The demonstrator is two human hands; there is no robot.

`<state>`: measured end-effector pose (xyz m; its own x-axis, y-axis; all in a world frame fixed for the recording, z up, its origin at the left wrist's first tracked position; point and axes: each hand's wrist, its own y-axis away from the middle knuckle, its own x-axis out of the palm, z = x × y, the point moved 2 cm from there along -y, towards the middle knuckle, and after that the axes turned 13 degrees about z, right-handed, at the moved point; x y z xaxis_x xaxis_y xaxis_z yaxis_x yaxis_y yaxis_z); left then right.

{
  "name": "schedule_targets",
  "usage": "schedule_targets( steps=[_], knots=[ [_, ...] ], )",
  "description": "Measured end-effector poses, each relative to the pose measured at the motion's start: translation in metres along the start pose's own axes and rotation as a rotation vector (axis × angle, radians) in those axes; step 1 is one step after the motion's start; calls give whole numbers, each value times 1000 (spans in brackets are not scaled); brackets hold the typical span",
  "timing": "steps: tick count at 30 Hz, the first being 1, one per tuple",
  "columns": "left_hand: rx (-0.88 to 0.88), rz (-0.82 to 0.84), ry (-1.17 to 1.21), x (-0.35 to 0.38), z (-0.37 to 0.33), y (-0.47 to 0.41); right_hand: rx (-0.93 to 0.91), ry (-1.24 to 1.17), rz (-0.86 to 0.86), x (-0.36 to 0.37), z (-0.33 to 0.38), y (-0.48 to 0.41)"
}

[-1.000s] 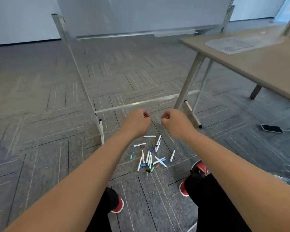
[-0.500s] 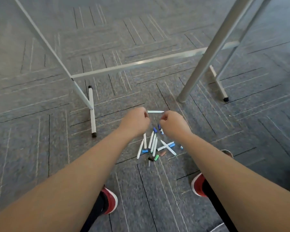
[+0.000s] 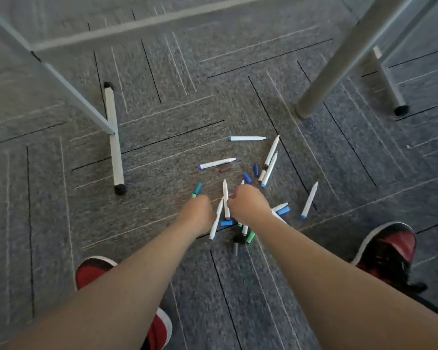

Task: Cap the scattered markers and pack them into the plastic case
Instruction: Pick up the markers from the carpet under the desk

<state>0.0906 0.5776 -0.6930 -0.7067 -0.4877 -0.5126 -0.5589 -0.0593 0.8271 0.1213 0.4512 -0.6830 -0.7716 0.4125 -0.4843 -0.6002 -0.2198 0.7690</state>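
Several white markers lie scattered on the grey carpet, among them one at the far side (image 3: 247, 138), one at the left (image 3: 217, 163) and one off to the right (image 3: 309, 200). Loose caps lie among them: blue (image 3: 247, 178), teal (image 3: 197, 190), green (image 3: 250, 237), brown (image 3: 225, 169). My left hand (image 3: 196, 210) is a closed fist just above the near left of the pile. My right hand (image 3: 248, 202) is a closed fist over the pile's middle, hiding some markers. I cannot see anything held in either fist. No plastic case is in view.
A whiteboard stand's foot (image 3: 114, 145) and slanted leg (image 3: 68, 92) are at the left. A table leg (image 3: 339, 64) stands at the upper right, with a second stand foot (image 3: 390, 82) behind it. My red and black shoes (image 3: 390, 248) (image 3: 94, 269) flank the pile.
The camera has tilted down and come closer to the floor. Both fists have dropped from above the pile down onto it, staying closed.
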Motion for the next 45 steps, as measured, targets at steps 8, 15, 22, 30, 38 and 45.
schedule_targets(
  steps=[8, 15, 22, 30, 38, 45],
  knots=[
    [-39, 17, -65, 28, 5, -39, 111, 116, -2, 17, 5, -37],
    [-60, -65, -103, 35, 2, -34, 146, 181, 35, 25, 8, -44],
    [-76, -66, -25, 36, 2, -33, 157, 99, 36, 26, 6, -50],
    [-65, -93, 167, 24, -1, -36, 30, -162, -35, -5, -2, -33],
    [-14, -77, 148, 33, -52, -16, 73, -227, -56, -30, -63, 3],
    [-95, -123, 41, 49, -76, -21, 154, -22, -73, -23, -104, 8]
  ],
)
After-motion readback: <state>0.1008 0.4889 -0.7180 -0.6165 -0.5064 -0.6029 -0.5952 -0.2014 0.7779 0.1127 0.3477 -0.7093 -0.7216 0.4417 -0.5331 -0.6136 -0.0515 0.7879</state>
